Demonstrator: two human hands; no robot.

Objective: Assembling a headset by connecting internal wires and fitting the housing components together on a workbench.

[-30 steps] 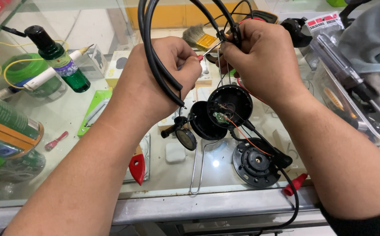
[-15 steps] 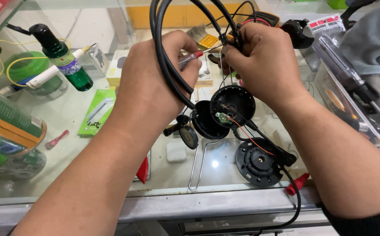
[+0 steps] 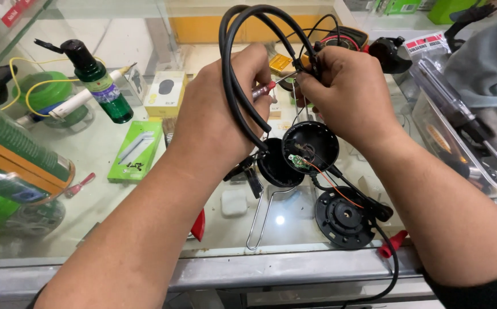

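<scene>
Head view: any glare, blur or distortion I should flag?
Head view: sharp on both hands, the left hand and right hand, and on the open black earcup; a small bright lamp reflection on the glass counter below it; reflections wash out the glass top left; wide-angle stretch swells the forearms at the lower edge; no motion blur visible.

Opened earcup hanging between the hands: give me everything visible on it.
The earcup is a round black shell, plastic by its look, open side toward the camera. Inside sit a small green circuit board and thin wires; an orange wire runs out down to a separate black round cover lying on the glass counter. It hangs below the right hand, beside a second black cup under the left hand. A black cable leaves its lower edge.
</scene>
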